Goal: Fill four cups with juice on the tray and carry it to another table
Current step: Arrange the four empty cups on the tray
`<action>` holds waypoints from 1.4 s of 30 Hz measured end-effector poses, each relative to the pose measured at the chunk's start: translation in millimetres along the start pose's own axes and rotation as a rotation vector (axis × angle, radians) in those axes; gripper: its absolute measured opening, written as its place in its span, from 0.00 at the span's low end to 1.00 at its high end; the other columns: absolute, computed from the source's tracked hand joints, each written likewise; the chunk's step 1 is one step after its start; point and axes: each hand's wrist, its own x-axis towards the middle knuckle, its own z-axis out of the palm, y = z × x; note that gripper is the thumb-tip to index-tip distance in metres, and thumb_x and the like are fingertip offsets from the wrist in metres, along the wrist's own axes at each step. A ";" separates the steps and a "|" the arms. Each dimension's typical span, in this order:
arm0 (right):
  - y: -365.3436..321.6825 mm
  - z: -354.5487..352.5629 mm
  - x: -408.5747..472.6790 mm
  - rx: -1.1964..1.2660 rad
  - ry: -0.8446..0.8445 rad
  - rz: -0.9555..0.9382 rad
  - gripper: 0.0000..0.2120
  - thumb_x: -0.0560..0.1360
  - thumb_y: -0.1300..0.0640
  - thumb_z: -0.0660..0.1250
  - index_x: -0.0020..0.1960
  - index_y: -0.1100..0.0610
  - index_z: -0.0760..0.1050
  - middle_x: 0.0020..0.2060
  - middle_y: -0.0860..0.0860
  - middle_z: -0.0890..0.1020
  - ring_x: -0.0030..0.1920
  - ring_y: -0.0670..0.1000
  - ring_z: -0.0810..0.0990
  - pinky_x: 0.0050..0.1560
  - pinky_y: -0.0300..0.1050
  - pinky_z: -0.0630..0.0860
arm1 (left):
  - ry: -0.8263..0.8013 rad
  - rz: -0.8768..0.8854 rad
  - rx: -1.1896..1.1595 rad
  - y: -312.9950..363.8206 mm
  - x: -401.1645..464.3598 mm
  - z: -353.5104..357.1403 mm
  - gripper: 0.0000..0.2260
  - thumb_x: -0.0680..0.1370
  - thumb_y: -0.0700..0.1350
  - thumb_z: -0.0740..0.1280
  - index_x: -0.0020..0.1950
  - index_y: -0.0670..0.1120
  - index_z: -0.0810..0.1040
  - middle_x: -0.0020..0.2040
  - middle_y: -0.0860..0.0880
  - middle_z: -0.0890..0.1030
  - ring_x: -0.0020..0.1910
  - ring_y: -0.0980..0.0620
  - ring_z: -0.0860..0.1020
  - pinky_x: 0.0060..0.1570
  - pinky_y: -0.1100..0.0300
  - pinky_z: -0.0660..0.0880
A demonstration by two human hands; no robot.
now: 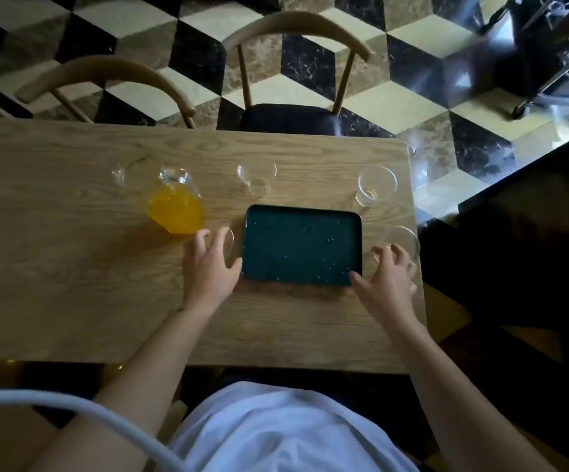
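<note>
Left hand (pixel 212 264) and right hand (pixel 391 277), fingers spread, each reach over an empty cup (pixel 229 240) beside the bare tray (pixel 301 248); I expect clear glass near the table edge (pixel 415 233) to tip.

A rectangular light oak-grain wooden table (pixel 72 267) fills the middle. Beyond its far edge stand two curved-back pale wooden chairs, one at the left (pixel 102 76) and one with a dark seat cushion (pixel 296 35) near the centre. The floor (pixel 395 97) is marble tiling in a cube pattern of black, cream and brown. A blurred dark wheeled cart (pixel 548 63) stands at the upper right, where bright light glares off the tiles.
</note>
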 end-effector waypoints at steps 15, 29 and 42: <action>38.0 -35.8 101.9 -0.427 -0.241 -0.118 0.54 0.67 0.48 0.79 0.81 0.47 0.47 0.81 0.54 0.48 0.77 0.64 0.56 0.67 0.66 0.71 | -0.195 -0.228 0.172 12.9 42.5 9.1 0.42 0.74 0.45 0.75 0.80 0.61 0.54 0.82 0.44 0.51 0.78 0.37 0.58 0.69 0.37 0.68; 47.1 -27.7 99.8 -0.372 -0.225 -0.190 0.51 0.66 0.57 0.77 0.80 0.54 0.51 0.77 0.57 0.57 0.74 0.64 0.59 0.69 0.58 0.70 | -0.176 -0.271 0.089 -6.3 50.7 8.3 0.41 0.73 0.47 0.77 0.79 0.59 0.58 0.77 0.44 0.60 0.70 0.40 0.69 0.58 0.46 0.77; 20.3 -26.7 86.7 -0.230 -0.096 -0.208 0.49 0.68 0.55 0.77 0.80 0.58 0.53 0.75 0.58 0.63 0.72 0.62 0.62 0.71 0.57 0.66 | -0.011 -0.108 -0.003 19.9 47.1 5.3 0.42 0.70 0.48 0.78 0.79 0.54 0.59 0.74 0.44 0.65 0.69 0.42 0.70 0.60 0.49 0.76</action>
